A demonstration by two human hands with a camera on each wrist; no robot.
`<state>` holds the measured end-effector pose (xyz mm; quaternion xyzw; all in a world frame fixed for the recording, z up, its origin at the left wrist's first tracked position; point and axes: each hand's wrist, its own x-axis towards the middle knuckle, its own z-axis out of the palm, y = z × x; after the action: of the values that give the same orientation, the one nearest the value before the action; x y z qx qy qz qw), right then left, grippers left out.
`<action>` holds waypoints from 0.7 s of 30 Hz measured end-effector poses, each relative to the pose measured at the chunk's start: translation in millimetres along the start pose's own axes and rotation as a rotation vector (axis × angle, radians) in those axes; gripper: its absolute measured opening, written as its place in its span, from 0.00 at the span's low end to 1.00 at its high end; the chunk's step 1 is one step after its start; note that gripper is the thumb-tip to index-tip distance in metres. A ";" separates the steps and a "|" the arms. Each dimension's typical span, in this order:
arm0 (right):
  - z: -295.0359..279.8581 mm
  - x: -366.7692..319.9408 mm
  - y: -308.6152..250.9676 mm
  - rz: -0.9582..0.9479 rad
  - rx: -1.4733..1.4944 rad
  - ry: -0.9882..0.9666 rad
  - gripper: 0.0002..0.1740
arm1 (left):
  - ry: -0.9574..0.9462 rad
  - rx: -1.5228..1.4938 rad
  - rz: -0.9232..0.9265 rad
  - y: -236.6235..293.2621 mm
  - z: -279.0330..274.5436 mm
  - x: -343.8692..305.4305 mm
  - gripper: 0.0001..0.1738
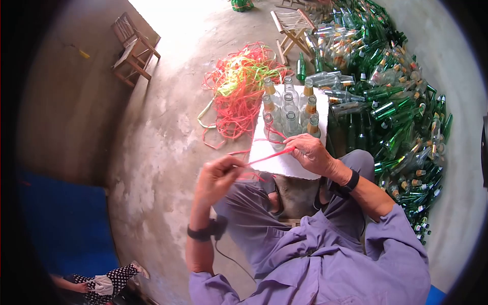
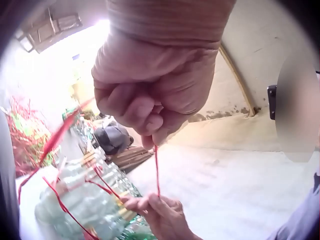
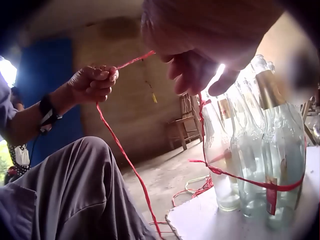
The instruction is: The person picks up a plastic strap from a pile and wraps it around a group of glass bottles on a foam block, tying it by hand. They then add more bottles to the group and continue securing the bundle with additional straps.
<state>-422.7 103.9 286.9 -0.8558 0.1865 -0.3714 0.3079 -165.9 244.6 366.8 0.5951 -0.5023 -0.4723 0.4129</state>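
Clear glass bottles [image 1: 290,109] stand upright in a tight group on a white board [image 1: 284,165], with red twine [image 3: 255,183] running around their lower bodies in the right wrist view. My left hand [image 1: 217,178] pinches a red strand [image 1: 272,155], its fingers curled; a length hangs below that fist in the right wrist view. At the near edge of the bottles, my right hand [image 1: 310,155] pinches the same strand, stretched taut between both hands. Another piece of twine rises from the bottles to the right hand [image 3: 200,65].
A tangled heap of red and yellow-green twine [image 1: 239,91] lies on the floor beyond the board. Green and clear bottles [image 1: 391,107] are piled along the right wall. A folding stool [image 1: 292,28] and a wooden chair [image 1: 134,48] stand farther back. A person's legs [image 1: 114,279] show at lower left.
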 end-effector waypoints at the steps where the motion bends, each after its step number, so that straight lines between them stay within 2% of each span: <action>1: 1.6 -2.4 0.7 0.002 0.004 0.005 0.05 | 0.034 0.030 0.011 -0.4 -14.1 0.2 0.06; 3: 4.2 -5.6 2.7 0.184 0.252 0.121 0.08 | 0.070 0.163 -0.032 -1.7 -42.9 -1.3 0.05; 4: 3.5 -5.8 3.5 0.186 0.256 0.125 0.08 | 0.081 0.254 -0.062 0.5 -54.6 -2.8 0.05; 6: 1.8 -6.5 3.8 0.410 0.572 0.126 0.11 | 0.141 0.233 -0.102 -10.5 -80.7 -1.6 0.04; 7: -0.1 -6.5 5.1 0.410 0.578 0.127 0.11 | 0.172 0.290 -0.079 -12.5 -90.2 -2.9 0.03; 8: -2.8 -7.3 6.8 0.468 0.594 0.145 0.16 | 0.184 0.366 -0.085 -18.0 -105.9 -4.8 0.04; 9: -4.2 -8.5 9.0 0.526 0.610 0.164 0.21 | 0.224 0.331 -0.145 -14.7 -115.2 -6.3 0.05; 10: -3.8 -10.0 11.8 0.530 0.616 0.169 0.21 | 0.263 0.295 -0.205 -11.6 -123.7 -7.6 0.05; 12: -5.3 -8.9 16.8 0.573 0.790 0.296 0.20 | 0.316 0.125 -0.223 -11.3 -143.1 -7.8 0.07; 16: -11.8 -6.8 13.8 0.610 0.810 0.334 0.23 | 0.350 0.102 -0.111 -11.7 -136.4 22.9 0.10; 19: -11.7 -10.9 17.9 0.658 0.834 0.351 0.23 | 0.216 0.196 -0.123 5.9 -96.0 78.5 0.16; 21: -11.4 -14.2 23.1 0.737 0.890 0.371 0.25 | 0.164 0.274 -0.015 8.6 -68.5 125.8 0.18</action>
<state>-442.7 90.1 270.2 -0.4449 0.3479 -0.4257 0.7070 -94.6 120.2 371.1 0.6861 -0.5223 -0.3521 0.3639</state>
